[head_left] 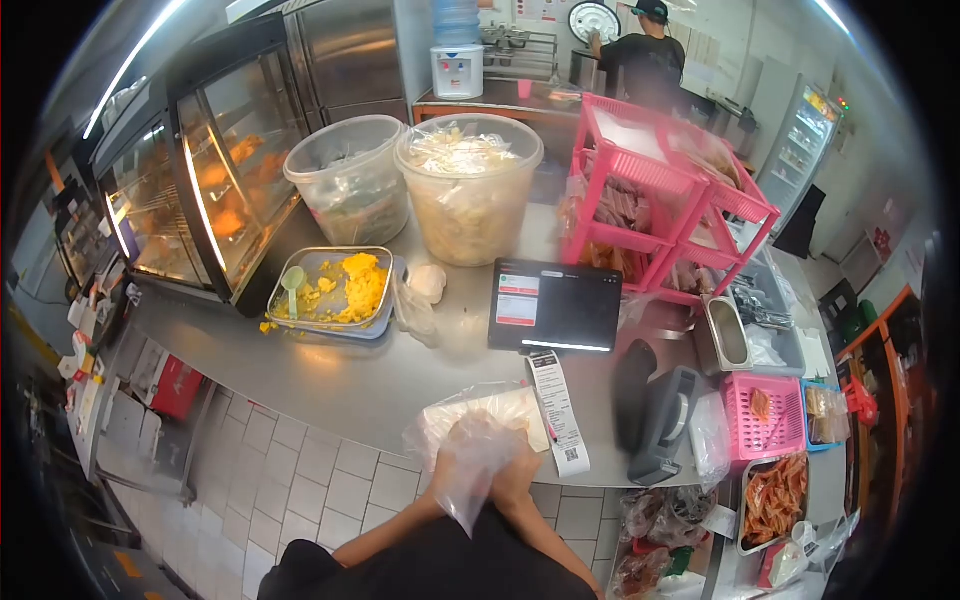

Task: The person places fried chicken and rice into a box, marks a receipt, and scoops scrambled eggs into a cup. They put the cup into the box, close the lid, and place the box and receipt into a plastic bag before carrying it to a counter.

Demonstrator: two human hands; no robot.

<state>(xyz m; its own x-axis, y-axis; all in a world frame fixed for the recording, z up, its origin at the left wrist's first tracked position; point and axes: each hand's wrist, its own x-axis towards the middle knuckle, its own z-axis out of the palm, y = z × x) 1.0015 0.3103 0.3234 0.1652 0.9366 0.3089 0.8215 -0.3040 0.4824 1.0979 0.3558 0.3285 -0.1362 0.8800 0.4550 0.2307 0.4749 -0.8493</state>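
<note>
At the counter's front edge, my left hand [449, 470] and my right hand [515, 468] are close together, fingers curled in on a clear plastic bag [470, 490]. The bag hangs down between my wrists and veils part of the left hand's fingers. Just beyond my fingers lies a white, flat stack or packet [505, 408] with clear plastic around it. A long printed receipt [558, 410] lies right beside my right hand, with a thin pink item at its left edge.
Behind stands a tablet [555, 305]. To the left are a tray of yellow food [360, 285], two large tubs [468, 215] and a heated display case [225, 180]. A pink rack [640, 180], a dark device [660, 425] and a pink basket [765, 415] occupy the right. A person [650, 60] works far back.
</note>
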